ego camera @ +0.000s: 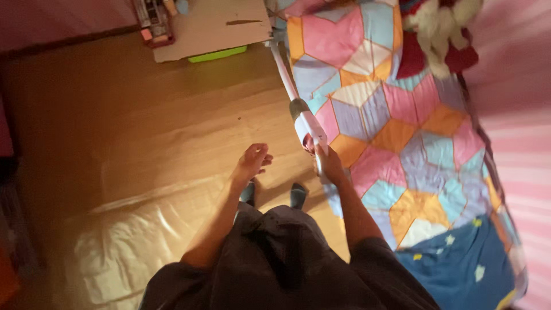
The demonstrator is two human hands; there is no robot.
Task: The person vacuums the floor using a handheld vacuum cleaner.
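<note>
Right hand (327, 163) grips stick vacuum (304, 120); left hand (252, 161) empty

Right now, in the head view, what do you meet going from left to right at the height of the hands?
Wooden floor → left hand, empty and loosely curled → right hand, closed on the white vacuum handle → patchwork quilt → pink striped sheet.

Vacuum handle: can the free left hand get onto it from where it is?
Probably yes. The left hand hangs empty and loosely curled beside the vacuum, which the right hand grips at the handle. Only bare floor shows between them, nothing in the way.
</note>
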